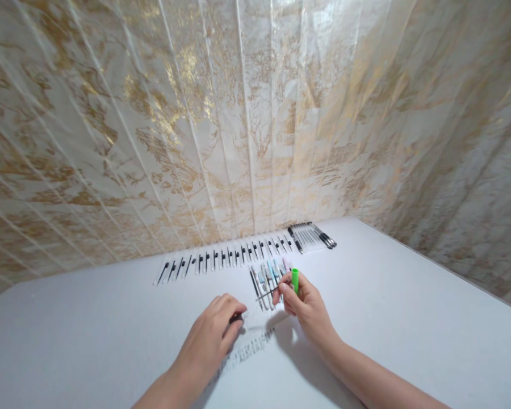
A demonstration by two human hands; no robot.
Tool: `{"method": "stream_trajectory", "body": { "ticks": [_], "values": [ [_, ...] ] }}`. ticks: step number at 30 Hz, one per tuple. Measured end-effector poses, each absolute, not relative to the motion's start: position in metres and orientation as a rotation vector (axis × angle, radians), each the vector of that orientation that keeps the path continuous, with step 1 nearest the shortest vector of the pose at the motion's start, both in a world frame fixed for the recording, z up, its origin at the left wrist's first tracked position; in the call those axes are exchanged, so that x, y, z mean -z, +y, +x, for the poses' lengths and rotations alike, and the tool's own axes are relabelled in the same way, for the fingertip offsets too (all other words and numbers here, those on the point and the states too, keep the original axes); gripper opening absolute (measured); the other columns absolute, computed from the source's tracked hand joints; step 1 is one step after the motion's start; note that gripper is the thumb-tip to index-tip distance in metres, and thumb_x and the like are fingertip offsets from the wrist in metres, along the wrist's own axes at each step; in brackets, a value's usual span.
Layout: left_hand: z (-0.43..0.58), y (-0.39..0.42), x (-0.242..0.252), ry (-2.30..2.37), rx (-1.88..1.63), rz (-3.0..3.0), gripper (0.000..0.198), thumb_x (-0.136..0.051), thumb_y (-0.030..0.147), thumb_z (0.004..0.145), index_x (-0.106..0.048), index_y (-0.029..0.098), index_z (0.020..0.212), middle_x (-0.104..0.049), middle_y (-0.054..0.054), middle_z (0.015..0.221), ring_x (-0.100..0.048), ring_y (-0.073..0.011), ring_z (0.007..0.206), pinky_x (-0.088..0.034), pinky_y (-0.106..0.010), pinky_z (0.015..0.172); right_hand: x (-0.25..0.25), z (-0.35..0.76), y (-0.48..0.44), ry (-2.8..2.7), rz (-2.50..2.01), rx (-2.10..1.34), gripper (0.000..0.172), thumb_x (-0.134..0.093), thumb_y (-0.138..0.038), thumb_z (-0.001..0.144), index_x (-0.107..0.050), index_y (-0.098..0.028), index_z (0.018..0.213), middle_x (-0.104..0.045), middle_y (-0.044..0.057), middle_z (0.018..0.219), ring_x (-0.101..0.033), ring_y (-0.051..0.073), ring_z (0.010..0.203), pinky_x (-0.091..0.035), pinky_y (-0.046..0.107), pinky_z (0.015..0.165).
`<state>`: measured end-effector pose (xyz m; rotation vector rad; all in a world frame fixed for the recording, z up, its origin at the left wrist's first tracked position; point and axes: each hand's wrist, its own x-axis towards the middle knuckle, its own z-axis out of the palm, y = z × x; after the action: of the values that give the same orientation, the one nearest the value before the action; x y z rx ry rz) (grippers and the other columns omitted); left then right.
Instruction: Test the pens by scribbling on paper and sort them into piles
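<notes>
Left hand (213, 335) rests on the white table (409, 318), fingers pinched on a dark-tipped clear pen (237, 317). Right hand (304, 304) is clamped on a green cap (295, 280) and a thin refill (266, 293), just beside the pastel pens (269, 272). Capped pens (221, 258) line the wall.

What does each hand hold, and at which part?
Right hand holds a green pen piece by its lower end and a thin dark refill by one end. Left hand pinches a pen near its black end.
</notes>
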<state>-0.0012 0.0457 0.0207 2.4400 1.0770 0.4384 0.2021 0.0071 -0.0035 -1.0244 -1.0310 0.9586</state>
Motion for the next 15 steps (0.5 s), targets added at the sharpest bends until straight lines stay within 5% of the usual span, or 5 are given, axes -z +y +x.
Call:
{"method": "stream_trajectory", "body": {
  "ticks": [7, 15],
  "values": [
    [-0.013, 0.045, -0.008, 1.053, -0.694, 2.196, 0.014, -0.048, 0.026, 0.090, -0.061, 0.024, 0.093, -0.067, -0.004, 0.099, -0.060, -0.0245, 0.095, -0.046, -0.035, 0.084, 0.004, 0.197, 0.000, -1.175, -1.120, -0.866, 0.023, -0.057, -0.043, 0.091, -0.054, -0.021, 0.085, -0.063, -0.001, 0.069, -0.051, 0.014, 0.061, -0.031, 0.025, 0.053],
    [-0.010, 0.041, -0.013, 1.038, -0.704, 2.181, 0.014, -0.049, 0.022, 0.089, -0.062, 0.023, 0.093, -0.067, -0.003, 0.095, -0.061, -0.0234, 0.092, -0.045, -0.034, 0.083, 0.002, 0.193, -0.005, -1.261, -1.154, -0.858, 0.021, -0.057, -0.042, 0.091, -0.058, -0.022, 0.084, -0.064, -0.001, 0.069, -0.053, 0.016, 0.066, -0.037, 0.028, 0.065]
  ]
}}
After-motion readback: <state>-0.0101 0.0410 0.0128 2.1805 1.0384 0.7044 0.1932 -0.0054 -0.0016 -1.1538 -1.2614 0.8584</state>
